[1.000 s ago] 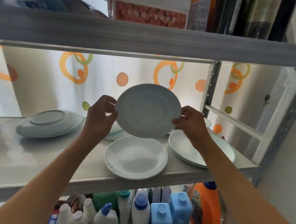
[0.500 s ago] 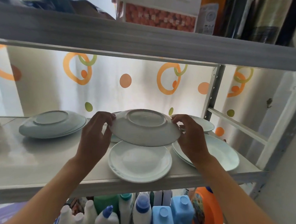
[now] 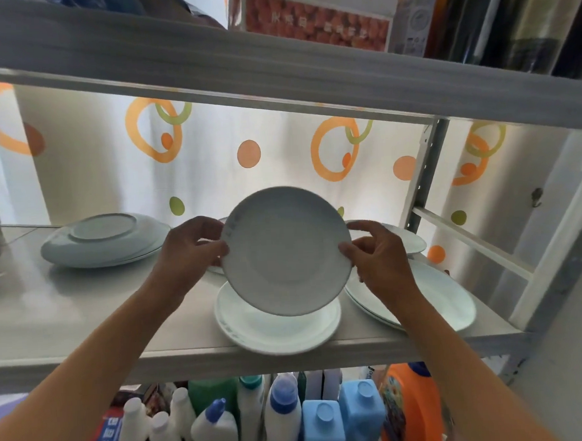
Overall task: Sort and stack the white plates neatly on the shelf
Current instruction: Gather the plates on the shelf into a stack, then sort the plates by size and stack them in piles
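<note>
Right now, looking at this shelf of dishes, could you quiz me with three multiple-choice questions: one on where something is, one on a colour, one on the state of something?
1. Where is the upside-down stack of plates?
A. far left of the shelf
B. on the top shelf
C. among the bottles below

2. What colour is the big jug on the lower level, at right?
A. green
B. orange
C. black

3. How is the held plate right now?
A. lying flat on the shelf
B. lifted and tilted, gripped at both edges
C. broken in two

Answers:
1 A, it sits left of both arms.
2 B, its body is bright orange.
3 B, the left hand and right hand pinch its rim above the plate at the front edge.
</note>
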`<action>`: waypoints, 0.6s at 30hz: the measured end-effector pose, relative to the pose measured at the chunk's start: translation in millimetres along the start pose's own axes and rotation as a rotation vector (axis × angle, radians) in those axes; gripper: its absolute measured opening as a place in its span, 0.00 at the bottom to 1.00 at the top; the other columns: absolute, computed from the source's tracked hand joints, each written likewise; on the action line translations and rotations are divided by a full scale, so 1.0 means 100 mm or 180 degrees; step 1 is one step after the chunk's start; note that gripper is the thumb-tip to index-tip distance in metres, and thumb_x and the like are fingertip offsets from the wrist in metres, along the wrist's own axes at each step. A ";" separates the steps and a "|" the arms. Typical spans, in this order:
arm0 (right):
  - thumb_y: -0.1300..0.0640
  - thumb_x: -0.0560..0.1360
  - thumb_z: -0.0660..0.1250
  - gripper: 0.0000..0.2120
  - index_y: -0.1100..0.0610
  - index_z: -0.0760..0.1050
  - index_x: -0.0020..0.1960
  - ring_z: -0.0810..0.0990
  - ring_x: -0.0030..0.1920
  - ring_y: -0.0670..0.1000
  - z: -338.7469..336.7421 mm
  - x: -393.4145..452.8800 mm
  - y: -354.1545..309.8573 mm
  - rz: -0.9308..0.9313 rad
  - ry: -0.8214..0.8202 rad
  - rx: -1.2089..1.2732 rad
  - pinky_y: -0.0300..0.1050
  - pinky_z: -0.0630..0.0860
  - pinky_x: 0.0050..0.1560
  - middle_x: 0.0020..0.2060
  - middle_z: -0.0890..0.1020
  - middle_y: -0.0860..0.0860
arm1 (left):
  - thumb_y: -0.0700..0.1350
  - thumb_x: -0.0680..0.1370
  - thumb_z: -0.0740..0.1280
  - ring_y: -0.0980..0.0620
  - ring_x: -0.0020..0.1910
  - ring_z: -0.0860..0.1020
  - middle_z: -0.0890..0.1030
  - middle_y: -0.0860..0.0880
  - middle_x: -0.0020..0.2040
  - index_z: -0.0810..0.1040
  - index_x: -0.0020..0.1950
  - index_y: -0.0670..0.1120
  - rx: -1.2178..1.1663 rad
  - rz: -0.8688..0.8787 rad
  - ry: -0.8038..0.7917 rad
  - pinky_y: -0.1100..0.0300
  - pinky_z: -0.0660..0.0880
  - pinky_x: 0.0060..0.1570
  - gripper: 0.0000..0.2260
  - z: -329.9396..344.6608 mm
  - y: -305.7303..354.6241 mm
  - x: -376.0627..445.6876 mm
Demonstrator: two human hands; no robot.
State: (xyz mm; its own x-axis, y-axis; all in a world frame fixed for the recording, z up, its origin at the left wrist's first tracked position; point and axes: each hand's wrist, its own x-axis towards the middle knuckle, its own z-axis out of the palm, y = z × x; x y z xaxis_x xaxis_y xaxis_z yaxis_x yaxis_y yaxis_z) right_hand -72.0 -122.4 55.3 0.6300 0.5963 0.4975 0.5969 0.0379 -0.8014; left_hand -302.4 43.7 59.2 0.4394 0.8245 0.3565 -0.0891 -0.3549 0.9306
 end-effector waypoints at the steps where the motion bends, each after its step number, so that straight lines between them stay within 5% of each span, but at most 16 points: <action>1: 0.58 0.73 0.72 0.13 0.51 0.77 0.57 0.83 0.34 0.47 0.03 0.00 0.04 0.0033 -0.0022 -0.0196 0.50 0.82 0.41 0.37 0.85 0.50 | 0.32 0.68 0.69 0.48 0.36 0.81 0.83 0.48 0.37 0.80 0.46 0.40 -0.0255 -0.0341 -0.0112 0.59 0.79 0.35 0.08 -0.02 -0.01 0.01; 5: 0.59 0.72 0.71 0.11 0.57 0.82 0.54 0.83 0.45 0.53 0.09 -0.02 0.09 0.0245 -0.0225 -0.0851 0.50 0.80 0.53 0.45 0.85 0.53 | 0.28 0.71 0.69 0.49 0.31 0.82 0.82 0.36 0.41 0.81 0.46 0.34 0.0109 -0.1043 -0.0569 0.62 0.80 0.33 0.06 -0.07 -0.08 -0.02; 12: 0.59 0.72 0.70 0.06 0.59 0.82 0.48 0.84 0.35 0.51 0.14 -0.10 0.11 0.0310 -0.1019 -0.1594 0.46 0.81 0.45 0.39 0.85 0.55 | 0.34 0.71 0.73 0.49 0.33 0.79 0.83 0.38 0.38 0.84 0.44 0.38 0.1329 -0.1118 -0.0921 0.66 0.75 0.27 0.04 -0.15 -0.17 0.00; 18: 0.55 0.72 0.66 0.09 0.59 0.81 0.40 0.81 0.39 0.55 0.22 -0.13 0.15 -0.0037 -0.1161 -0.2351 0.48 0.80 0.44 0.36 0.84 0.55 | 0.33 0.71 0.72 0.49 0.28 0.74 0.80 0.42 0.30 0.85 0.43 0.36 0.1767 -0.1088 -0.1080 0.65 0.72 0.26 0.03 -0.12 -0.28 0.03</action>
State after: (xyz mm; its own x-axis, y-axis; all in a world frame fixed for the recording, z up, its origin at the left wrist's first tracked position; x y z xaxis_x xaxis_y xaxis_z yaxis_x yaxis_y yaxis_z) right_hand -81.8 -111.5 29.3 0.4969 0.8269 0.2633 0.8555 -0.4159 -0.3086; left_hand -309.3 61.8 35.0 0.6222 0.7792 -0.0751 0.5287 -0.3476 0.7744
